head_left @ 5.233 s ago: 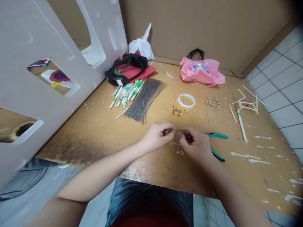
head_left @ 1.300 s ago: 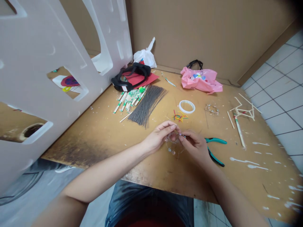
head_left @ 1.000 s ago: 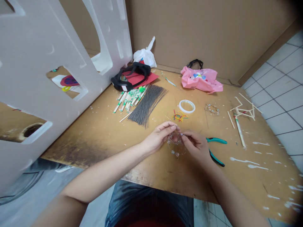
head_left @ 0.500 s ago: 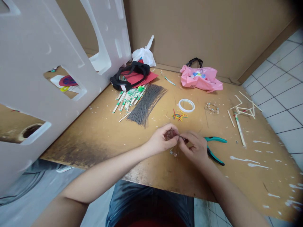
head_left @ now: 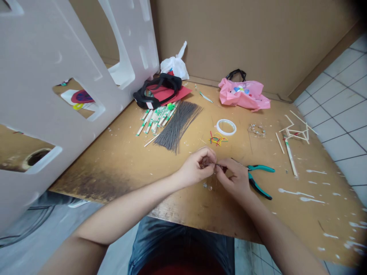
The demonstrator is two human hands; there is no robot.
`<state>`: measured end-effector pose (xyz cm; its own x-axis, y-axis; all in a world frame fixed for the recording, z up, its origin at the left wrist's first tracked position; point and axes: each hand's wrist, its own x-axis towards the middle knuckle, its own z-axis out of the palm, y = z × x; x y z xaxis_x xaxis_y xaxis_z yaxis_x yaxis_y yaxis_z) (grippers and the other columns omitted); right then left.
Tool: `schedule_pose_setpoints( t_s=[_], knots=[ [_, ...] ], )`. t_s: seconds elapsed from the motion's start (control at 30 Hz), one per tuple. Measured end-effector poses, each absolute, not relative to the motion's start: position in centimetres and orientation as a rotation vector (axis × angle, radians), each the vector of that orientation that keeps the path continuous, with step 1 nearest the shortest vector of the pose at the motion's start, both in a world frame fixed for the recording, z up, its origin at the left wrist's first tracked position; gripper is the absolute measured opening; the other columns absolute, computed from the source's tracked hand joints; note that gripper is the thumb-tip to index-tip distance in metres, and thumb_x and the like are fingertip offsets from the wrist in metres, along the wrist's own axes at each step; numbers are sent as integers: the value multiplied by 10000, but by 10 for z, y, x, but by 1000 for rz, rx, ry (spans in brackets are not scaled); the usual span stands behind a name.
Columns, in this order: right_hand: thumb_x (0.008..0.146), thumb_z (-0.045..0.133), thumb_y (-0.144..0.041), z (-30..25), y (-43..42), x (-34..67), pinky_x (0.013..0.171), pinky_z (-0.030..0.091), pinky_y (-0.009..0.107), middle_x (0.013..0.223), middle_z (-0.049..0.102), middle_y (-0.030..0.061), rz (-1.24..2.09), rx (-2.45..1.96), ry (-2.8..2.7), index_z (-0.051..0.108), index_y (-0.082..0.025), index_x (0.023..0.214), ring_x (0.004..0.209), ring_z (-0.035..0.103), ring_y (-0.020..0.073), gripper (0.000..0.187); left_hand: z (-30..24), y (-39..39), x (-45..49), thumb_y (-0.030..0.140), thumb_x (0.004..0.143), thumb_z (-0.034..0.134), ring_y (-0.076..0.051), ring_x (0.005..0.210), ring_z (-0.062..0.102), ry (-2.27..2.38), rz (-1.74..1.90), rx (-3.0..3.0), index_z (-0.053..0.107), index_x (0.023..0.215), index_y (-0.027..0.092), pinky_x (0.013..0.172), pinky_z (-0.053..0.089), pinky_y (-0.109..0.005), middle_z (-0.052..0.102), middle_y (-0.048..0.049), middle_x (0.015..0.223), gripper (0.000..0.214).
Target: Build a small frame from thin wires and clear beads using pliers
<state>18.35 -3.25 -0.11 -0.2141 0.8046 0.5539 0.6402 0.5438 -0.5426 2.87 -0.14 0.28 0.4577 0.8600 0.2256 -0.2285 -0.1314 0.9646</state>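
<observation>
My left hand [head_left: 197,167] and my right hand [head_left: 233,173] meet fingertip to fingertip over the front of the table, both pinched on a thin wire. Most of that wire is hidden by my fingers. Small clear beads [head_left: 209,187] hang just below the fingertips, apparently on the same wire. Beside my right hand lie pliers with teal and black handles [head_left: 260,168]; their jaws are hidden behind the hand. Farther back on the table are a small loop of beaded wire [head_left: 257,130] and a bundle of dark straight wires [head_left: 177,128].
A roll of white tape [head_left: 226,133] and coloured rubber bands [head_left: 218,139] lie beyond my hands. Paper-wrapped chopsticks [head_left: 155,121], a black headset strap [head_left: 157,103] and a pink bag [head_left: 243,94] sit farther back. Joined sticks [head_left: 296,133] are at right; a white plastic panel [head_left: 86,57] stands left.
The hanging beads have swung slightly to the left. My fingertips have shifted only a little, and both hands still pinch the wire.
</observation>
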Motion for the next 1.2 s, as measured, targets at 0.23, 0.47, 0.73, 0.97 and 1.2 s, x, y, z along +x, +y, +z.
schedule_pose_setpoints(
  t_s=[0.23, 0.47, 0.73, 0.97, 1.2],
  knots=[
    [790, 521, -174, 1, -33, 182, 505, 433, 240, 587, 573, -9, 415, -1164, -1902, 594, -207, 736, 518, 519, 111, 96, 4, 1, 28, 175, 668, 614, -63, 587, 405, 585, 949, 1224, 494, 727, 163, 563, 296, -209, 476, 31, 678, 133],
    [814, 517, -184, -1, -33, 184, 548, 442, 266, 655, 595, 5, 462, -1124, -1928, 592, -219, 783, 571, 525, 125, 89, 4, 4, 25, 244, 670, 676, -39, 530, 400, 557, 899, 1011, 540, 766, 154, 503, 273, -196, 544, 23, 701, 189],
    [823, 522, -184, -2, -34, 181, 565, 435, 266, 647, 599, 0, 433, -1145, -1909, 604, -215, 786, 576, 532, 127, 95, 4, 5, 29, 272, 718, 639, -16, 444, 368, 602, 900, 857, 598, 779, 124, 443, 209, -189, 558, 20, 640, 165],
    [812, 514, -193, -5, -33, 176, 550, 432, 261, 624, 599, -4, 396, -1208, -1891, 624, -206, 777, 554, 524, 123, 116, 3, 5, 32, 297, 679, 666, -12, 441, 358, 651, 935, 717, 599, 769, 115, 414, 194, -175, 559, 12, 646, 215],
    [822, 509, -207, -4, -33, 173, 545, 434, 252, 629, 614, 3, 410, -1245, -1916, 634, -203, 786, 548, 532, 123, 130, -1, 6, 30, 315, 737, 608, -9, 411, 327, 656, 993, 833, 586, 778, 131, 408, 190, -184, 548, 28, 627, 190]
  ],
)
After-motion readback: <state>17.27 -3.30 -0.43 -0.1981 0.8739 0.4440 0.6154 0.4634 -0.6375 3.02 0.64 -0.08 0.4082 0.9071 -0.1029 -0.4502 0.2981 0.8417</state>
